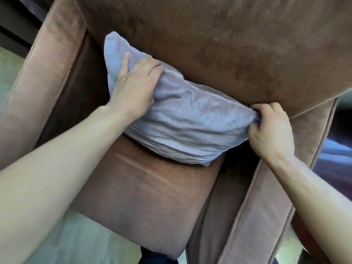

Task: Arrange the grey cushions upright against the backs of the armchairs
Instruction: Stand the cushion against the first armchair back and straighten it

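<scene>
A grey cushion (188,126) stands on the seat of a brown armchair (148,202), leaning against the chair's backrest (219,44). My left hand (135,82) grips the cushion's top edge near its upper left corner, fingers curled over the fabric. My right hand (270,128) pinches the cushion's right corner, close to where the backrest meets the right armrest. The cushion's lower edge rests on the seat, and its fabric is wrinkled.
The left armrest (43,77) and the right armrest (266,197) flank the seat. Pale floor (80,242) shows below the seat's front edge. Something dark and bluish (335,155) lies beyond the right armrest.
</scene>
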Tool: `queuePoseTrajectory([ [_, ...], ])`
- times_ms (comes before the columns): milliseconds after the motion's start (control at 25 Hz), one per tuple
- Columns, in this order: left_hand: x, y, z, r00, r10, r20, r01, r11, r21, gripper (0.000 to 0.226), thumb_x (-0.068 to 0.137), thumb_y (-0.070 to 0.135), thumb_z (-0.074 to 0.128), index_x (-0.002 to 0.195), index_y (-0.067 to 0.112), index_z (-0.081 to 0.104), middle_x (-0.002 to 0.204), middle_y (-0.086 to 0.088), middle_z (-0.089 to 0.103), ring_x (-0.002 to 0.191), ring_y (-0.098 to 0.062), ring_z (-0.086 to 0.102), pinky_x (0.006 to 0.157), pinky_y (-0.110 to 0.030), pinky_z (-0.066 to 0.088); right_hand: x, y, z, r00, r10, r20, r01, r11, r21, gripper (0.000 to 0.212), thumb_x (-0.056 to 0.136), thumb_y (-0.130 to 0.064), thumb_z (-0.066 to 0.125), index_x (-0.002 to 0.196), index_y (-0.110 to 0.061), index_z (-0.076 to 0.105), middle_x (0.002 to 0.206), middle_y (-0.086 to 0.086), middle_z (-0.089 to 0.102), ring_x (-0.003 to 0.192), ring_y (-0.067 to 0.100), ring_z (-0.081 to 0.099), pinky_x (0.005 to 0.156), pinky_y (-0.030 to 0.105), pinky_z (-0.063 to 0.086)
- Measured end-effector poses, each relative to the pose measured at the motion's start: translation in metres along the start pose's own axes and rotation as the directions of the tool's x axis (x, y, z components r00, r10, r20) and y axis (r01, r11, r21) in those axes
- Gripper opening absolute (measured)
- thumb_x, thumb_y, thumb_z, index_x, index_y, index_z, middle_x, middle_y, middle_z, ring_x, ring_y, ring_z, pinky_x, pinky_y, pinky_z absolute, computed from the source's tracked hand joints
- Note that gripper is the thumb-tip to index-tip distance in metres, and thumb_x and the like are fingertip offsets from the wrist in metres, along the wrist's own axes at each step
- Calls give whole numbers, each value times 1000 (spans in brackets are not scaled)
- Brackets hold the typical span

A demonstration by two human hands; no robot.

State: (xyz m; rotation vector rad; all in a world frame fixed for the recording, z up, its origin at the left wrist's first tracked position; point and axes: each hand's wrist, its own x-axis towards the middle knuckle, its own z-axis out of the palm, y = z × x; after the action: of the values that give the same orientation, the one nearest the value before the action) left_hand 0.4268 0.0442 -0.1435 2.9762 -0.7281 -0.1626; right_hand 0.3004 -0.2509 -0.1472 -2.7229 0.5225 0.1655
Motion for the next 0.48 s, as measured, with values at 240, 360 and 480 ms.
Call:
queuePoseTrajectory([
  [240,38,-50,-28,997,71,17,-72,917,392,27,75,-4,54,101,-3,62,94,-29,60,90,-50,58,89,-58,44,3,15,4,993,73,-97,-57,985,165,36,78,3,54,106,-12,69,105,11,54,99,30,55,86,30,43],
  [360,40,-67,-41,995,51,90,-81,928,365,16,71,-9,57,87,-7,62,82,-30,57,76,-50,56,64,-55,49,-5,18,1,983,135,-121,-97,957,274,27,79,0,58,100,-12,71,99,1,50,89,11,48,78,17,33],
  [480,37,-78,-48,999,-19,26,10,949,314,13,75,-6,58,86,-4,63,83,-28,58,78,-49,57,63,-55,48,-10,19,-4,980,110,-165,-57,954,295,21,78,1,61,91,-11,72,91,-1,54,81,8,47,72,17,30],
])
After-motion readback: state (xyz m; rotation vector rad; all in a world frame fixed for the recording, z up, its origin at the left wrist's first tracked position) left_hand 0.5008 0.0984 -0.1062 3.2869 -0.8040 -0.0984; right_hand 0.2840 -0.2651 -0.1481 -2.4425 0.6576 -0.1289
